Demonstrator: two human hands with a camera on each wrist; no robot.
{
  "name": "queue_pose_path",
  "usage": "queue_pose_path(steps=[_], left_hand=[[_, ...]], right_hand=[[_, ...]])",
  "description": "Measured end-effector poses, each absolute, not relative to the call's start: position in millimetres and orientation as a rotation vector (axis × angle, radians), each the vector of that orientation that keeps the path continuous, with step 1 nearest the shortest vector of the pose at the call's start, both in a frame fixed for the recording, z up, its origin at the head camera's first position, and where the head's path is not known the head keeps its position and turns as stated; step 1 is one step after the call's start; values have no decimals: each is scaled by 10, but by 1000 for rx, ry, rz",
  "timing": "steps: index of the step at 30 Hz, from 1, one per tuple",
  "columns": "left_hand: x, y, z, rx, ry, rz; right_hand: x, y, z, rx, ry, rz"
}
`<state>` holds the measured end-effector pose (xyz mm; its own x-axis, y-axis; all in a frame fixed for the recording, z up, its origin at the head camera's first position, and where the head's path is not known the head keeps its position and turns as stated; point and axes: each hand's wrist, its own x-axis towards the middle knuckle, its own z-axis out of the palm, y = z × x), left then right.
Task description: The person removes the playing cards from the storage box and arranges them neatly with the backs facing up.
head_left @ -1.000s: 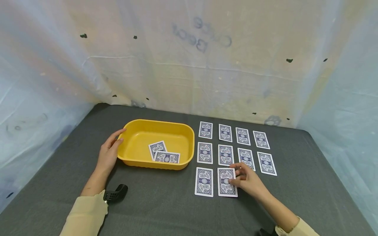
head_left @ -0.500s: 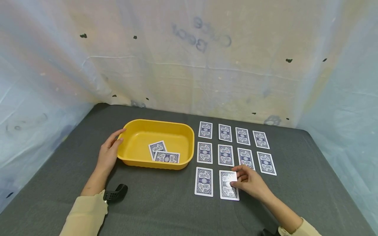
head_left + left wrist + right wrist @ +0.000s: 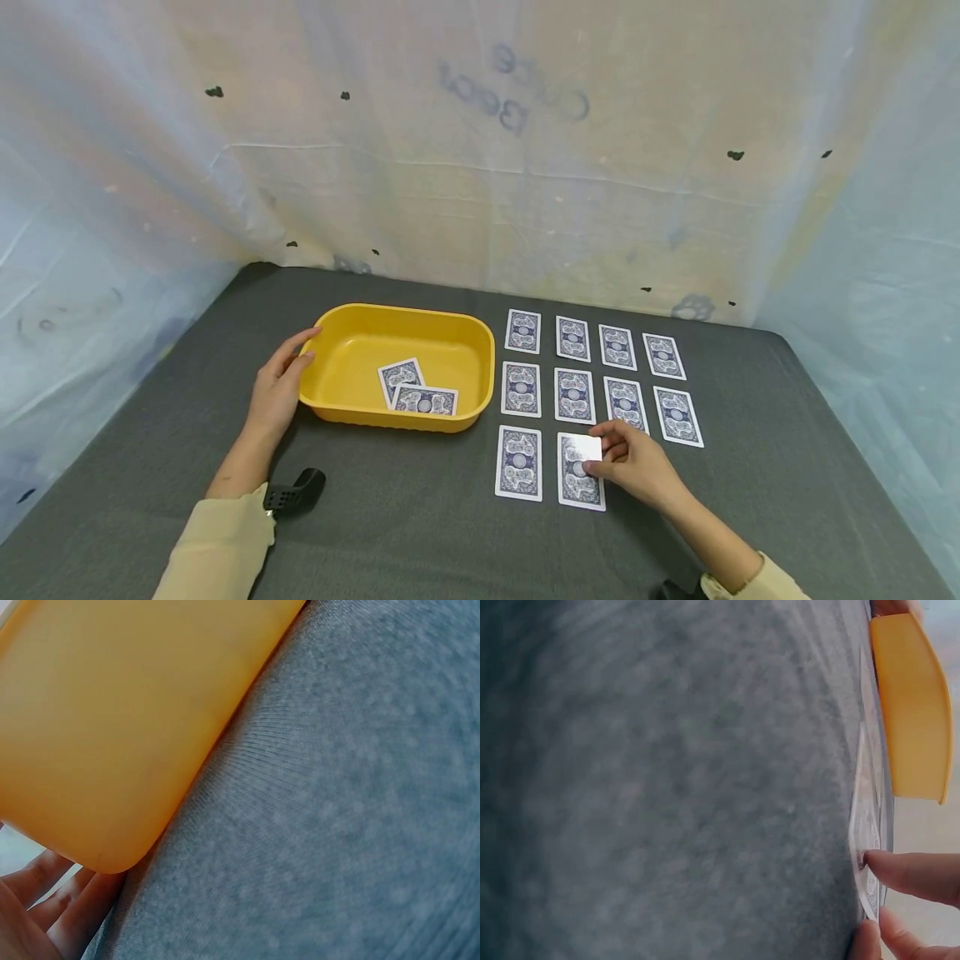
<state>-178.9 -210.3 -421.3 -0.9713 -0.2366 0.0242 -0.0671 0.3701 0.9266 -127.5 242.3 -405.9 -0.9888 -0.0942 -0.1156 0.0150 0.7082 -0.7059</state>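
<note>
At the left end of a yellow plastic tray (image 3: 347, 354), my left hand (image 3: 274, 393) grips the rim, thumb on the near side and fingers along the outer wall. Two playing cards (image 3: 424, 401), backs up, lie overlapping inside it. My right hand (image 3: 636, 468) pinches the right side of a blue-and-white playing card (image 3: 576, 487) at the front of the card layout. In the right wrist view, one fingertip (image 3: 876, 859) presses on this card's face-down back while others sit at its edge, and the card (image 3: 865, 814) looks slightly tilted.
More face-down cards lie in rows right of the tray, among them a front-row card (image 3: 518, 463) and a far-right card (image 3: 678, 415). Dark grey cloth (image 3: 420, 533) covers the table. Pale sheeting (image 3: 480, 192) hangs behind and on both sides.
My right hand and its card have shifted slightly toward me and to the right, and bright glare now shows on the card's upper part. The left hand and tray stay put.
</note>
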Motion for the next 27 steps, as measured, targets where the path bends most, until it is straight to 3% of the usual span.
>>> queue_pose_path(steps=[12, 27], left_hand=[[-1804, -2105, -4226, 270, -2479, -1647], [-1797, -2090, -4230, 275, -2473, -1632]], right_hand=[[-1300, 2413, -4084, -83, 2838, -1114], [-1502, 2234, -3782, -205, 2798, -1363]])
